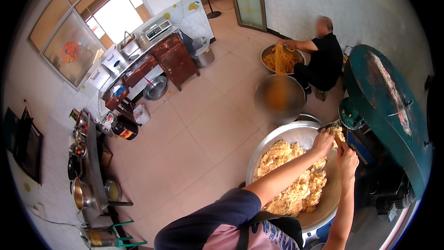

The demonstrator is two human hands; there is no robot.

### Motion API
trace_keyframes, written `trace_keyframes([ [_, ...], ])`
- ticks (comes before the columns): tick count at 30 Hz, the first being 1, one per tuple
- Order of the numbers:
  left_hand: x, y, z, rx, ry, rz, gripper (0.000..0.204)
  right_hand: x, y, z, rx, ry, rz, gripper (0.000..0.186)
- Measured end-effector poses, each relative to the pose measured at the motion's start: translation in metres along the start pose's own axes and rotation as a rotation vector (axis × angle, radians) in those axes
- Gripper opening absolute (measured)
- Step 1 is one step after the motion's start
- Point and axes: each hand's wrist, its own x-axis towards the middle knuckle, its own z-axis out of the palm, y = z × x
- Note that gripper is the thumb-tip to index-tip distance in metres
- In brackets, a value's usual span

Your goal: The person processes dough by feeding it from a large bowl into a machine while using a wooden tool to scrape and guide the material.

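Observation:
A wide metal basin (pixel 255 157) stands in front of me, filled with crumbly yellowish dough (pixel 298 190). Over its far right rim, my left hand (pixel 323 142) is closed, fingers curled at the dark metal mouth of a green machine (pixel 383 106); what they grip is hidden. A clump of the same dough (pixel 337 133) sits at that mouth. Close by, my right hand (pixel 347 161) wraps around a short brown piece, apparently wood (pixel 341 148), pressed up against the clump. My left forearm crosses above the basin and covers part of the dough.
Beyond the basin stands a large round pot (pixel 264 93). A seated person (pixel 326 60) lifts orange strands (pixel 279 58) from a metal bowl (pixel 266 65). Along the left are a counter with a scale (pixel 157 29), a dark jug (pixel 124 127) and a shelf with pans (pixel 81 193).

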Motion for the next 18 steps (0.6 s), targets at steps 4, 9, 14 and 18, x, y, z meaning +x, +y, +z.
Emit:
trace_keyframes([
  [4, 0.001, -0.003, -0.001, -0.071, 0.016, 0.002, 0.032, 0.014, 0.000, 0.010, -0.059, -0.022, -0.004, 0.015],
  [9, -0.015, -0.015, 0.008, -0.041, 0.060, 0.141, 0.039, 0.025, 0.011, 0.030, -0.040, -0.043, 0.037, 0.016],
  [14, -0.055, -0.012, -0.028, -0.281, 0.130, 0.201, 0.037, 0.051, 0.033, 0.064, -0.117, -0.038, 0.114, 0.019],
  [18, -0.087, -0.053, -0.018, -0.455, -0.215, 0.132, 0.035, 0.074, 0.033, 0.083, -0.330, -0.076, 0.119, 0.017],
])
